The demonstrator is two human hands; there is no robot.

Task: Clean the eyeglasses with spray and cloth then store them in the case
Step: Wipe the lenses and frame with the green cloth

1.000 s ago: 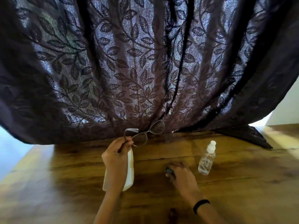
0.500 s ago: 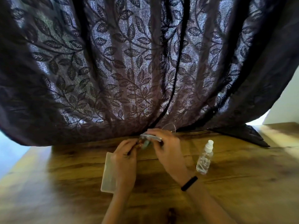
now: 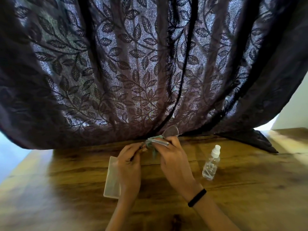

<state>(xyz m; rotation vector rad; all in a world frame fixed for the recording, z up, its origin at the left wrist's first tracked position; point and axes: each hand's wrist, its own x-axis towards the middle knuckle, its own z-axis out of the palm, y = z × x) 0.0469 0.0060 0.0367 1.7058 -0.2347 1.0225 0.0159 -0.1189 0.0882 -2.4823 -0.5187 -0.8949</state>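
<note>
My left hand [image 3: 129,161] pinches one end of the eyeglasses [image 3: 170,132], held up above the wooden table. My right hand [image 3: 173,157] grips a pale green cloth [image 3: 154,148] pressed around the glasses' left half. Only one lens sticks out above my right fingers; the other lens is hidden by cloth and fingers. The white rectangular case [image 3: 111,177] lies flat on the table under my left wrist, partly covered by it. A small clear spray bottle [image 3: 210,164] with a white cap stands to the right of my right hand, untouched.
A dark leaf-patterned curtain [image 3: 150,72] hangs just behind my hands and drapes onto the back of the wooden table [image 3: 250,197], with a folded corner [image 3: 255,140] lying at the back right. A black band sits on my right wrist.
My right hand left the table, took up the cloth and came to the glasses. Both hands now hold the glasses with the cloth wrapped on one lens. The case became uncovered.
</note>
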